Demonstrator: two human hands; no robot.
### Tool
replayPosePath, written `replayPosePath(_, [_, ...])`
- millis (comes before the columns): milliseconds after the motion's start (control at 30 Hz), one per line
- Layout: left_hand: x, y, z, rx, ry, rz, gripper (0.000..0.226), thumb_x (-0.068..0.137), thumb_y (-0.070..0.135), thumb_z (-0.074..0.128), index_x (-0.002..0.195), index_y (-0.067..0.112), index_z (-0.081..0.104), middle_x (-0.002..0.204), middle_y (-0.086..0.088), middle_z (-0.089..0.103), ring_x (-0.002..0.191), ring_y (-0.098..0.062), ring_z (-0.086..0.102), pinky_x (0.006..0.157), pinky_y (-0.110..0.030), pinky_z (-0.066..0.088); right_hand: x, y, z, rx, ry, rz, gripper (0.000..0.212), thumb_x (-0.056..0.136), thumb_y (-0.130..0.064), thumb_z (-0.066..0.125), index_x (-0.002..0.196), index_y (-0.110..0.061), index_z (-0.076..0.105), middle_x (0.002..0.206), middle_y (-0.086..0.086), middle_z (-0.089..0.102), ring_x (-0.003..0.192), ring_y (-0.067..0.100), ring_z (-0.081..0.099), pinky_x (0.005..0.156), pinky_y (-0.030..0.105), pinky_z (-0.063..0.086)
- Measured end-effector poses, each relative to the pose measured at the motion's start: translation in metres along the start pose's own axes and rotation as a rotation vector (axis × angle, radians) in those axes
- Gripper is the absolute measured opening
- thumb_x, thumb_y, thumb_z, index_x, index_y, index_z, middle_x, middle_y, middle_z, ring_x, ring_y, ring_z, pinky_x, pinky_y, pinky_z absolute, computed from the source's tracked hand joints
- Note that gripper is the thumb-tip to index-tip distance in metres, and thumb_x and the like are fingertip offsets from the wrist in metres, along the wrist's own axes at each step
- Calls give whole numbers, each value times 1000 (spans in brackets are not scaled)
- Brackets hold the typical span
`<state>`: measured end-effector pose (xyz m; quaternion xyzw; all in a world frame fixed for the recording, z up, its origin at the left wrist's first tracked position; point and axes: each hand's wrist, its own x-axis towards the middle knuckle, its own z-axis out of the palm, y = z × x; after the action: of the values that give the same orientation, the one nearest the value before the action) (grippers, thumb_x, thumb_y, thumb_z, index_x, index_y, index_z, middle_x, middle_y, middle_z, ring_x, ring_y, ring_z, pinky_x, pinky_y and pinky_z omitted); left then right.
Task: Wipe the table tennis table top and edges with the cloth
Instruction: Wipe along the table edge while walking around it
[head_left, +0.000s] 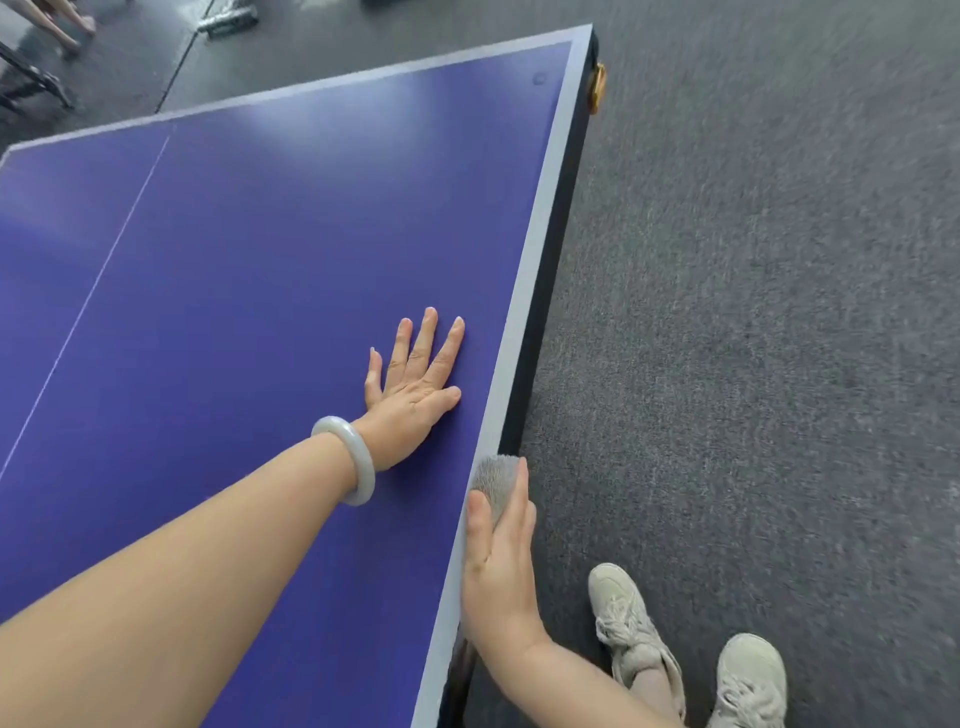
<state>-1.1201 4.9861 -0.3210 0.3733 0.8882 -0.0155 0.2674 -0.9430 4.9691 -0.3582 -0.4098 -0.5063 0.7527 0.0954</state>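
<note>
A: Where is the cloth?

B: The small grey fuzzy cloth (496, 480) is pressed against the right-hand edge of the blue table tennis surface (249, 270), right on its pale border strip (535, 249), near the lower part of the view. It wraps over the rim so part of it lies on the dark side face.

A: And who has it?

B: The right hand (501, 571). Its grip is closed on the cloth: the thumb lies on top along the border, and the fingers (522, 499) run down the outside of the edge, with the cloth sticking out beyond the fingertips.

A: The other hand?

B: The left hand (415, 384) lies flat on the blue top just inside that edge, palm down, fingers spread wide, holding nothing. A pale, smooth round bangle (345, 460) sits on that wrist.

A: Anything else around?

B: A thin white centre line (88, 301) crosses the top to the left. At the far right corner a small brass-coloured fitting (598, 87) sticks out from the side. Beside the surface is dark grey carpet (753, 312), and the person's two beige lace-up shoes (631, 623) stand on it, near the right arm.
</note>
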Motion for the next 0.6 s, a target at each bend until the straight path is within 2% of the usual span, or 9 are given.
replayPosePath(33, [0,1,0,-11,1,-3,70,84,38,22,135,60,-20,153,28,-27,135,6,-33,113,-37,-23,-7,5,0,-7,-31,11,88,80,-74,23,154,-37,-6,133,-18,15,125,-21,19,95,2,16])
replayPosePath(100, [0,1,-2,-24,-5,-14,73,79,38,21,135,60,-20,151,30,-27,138,4,-31,114,-37,-23,7,0,0,-2,-41,11,87,83,-71,24,156,-33,-5,133,-18,15,133,-6,20,100,10,17])
replayPosePath(200, [-1,3,-1,-37,-2,-21,74,78,37,21,136,60,-18,150,32,-27,142,0,-30,114,-38,-23,62,-26,-5,25,60,-19,74,99,-55,33,158,-23,4,152,-3,21,144,15,24,107,20,20])
replayPosePath(267, [-1,4,-1,-50,-3,-23,74,78,38,22,137,59,-17,154,29,-25,143,-1,-29,115,-38,-23,91,-42,-9,55,123,-36,71,101,-49,39,158,-19,10,155,6,25,144,21,29,112,27,24])
replayPosePath(367, [-2,4,-1,-51,0,-20,74,78,37,22,139,58,-16,156,27,-23,143,-1,-28,115,-38,-22,94,-42,-9,61,152,-50,71,100,-49,41,158,-20,13,152,6,30,141,20,33,113,30,26])
replayPosePath(433, [-2,4,-1,-56,1,-18,75,78,37,22,139,58,-15,157,26,-23,144,-2,-28,115,-38,-22,63,-25,2,58,185,-65,72,99,-51,40,158,-20,13,151,4,29,141,18,32,115,27,26])
replayPosePath(467, [-2,3,-2,-56,0,-19,75,78,37,22,140,57,-15,157,26,-22,144,-2,-27,115,-38,-22,39,-13,9,59,198,-68,74,96,-55,37,158,-22,13,150,2,29,142,16,32,117,30,26])
replayPosePath(533, [-1,3,-1,-40,0,-17,76,79,36,22,143,55,-14,157,24,-23,144,-2,-27,114,-38,-22,-12,10,21,48,187,-45,75,91,-68,33,153,-35,9,147,-6,28,141,13,31,116,38,29])
replayPosePath(600, [0,3,0,-23,5,-10,73,88,33,27,147,51,-12,158,22,-23,144,-4,-27,114,-39,-21,-42,22,24,34,142,-3,72,83,-74,30,145,-48,3,138,-21,24,138,8,32,115,38,32])
